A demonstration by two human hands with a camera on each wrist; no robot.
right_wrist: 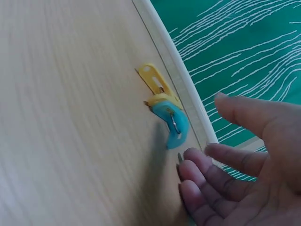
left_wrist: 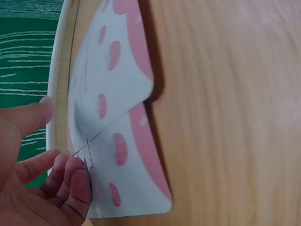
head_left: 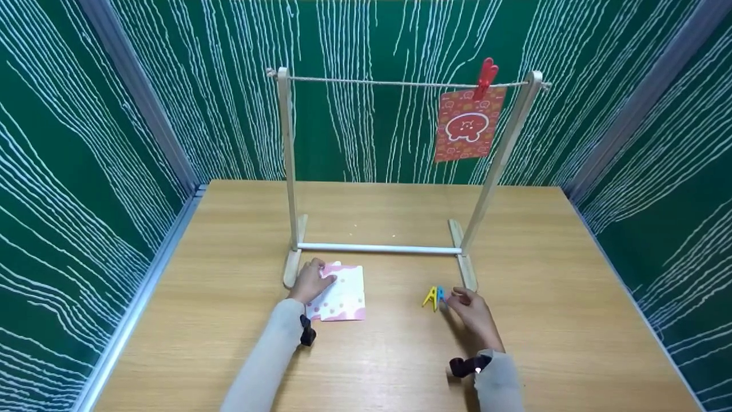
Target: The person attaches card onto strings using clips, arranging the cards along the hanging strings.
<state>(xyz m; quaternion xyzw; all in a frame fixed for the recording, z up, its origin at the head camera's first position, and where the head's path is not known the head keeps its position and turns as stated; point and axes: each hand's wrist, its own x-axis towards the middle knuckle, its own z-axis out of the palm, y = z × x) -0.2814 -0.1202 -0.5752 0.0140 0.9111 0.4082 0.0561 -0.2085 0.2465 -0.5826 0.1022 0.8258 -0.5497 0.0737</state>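
Two overlapping white cards point(head_left: 346, 294) with pink wavy edges and pink spots lie on the table at the left. My left hand point(head_left: 311, 281) is at their left side, its fingertips right at the card edge in the left wrist view, thumb point(left_wrist: 35, 115) held apart. A yellow clothespin point(head_left: 429, 297) and a blue clothespin point(right_wrist: 174, 123) sit against each other on the table, front right. Just right of them is my right hand point(head_left: 472, 312), thumb spread away from loosely bent fingers, with nothing between them.
Behind the hands stands a wooden frame point(head_left: 289, 160) with a string point(head_left: 366, 83) across its top. A red clothespin point(head_left: 486, 77) holds a red patterned card point(head_left: 452, 146) on the string near the right post. A white bar point(head_left: 377, 248) joins the feet. Green walls enclose the table point(head_left: 389, 366).
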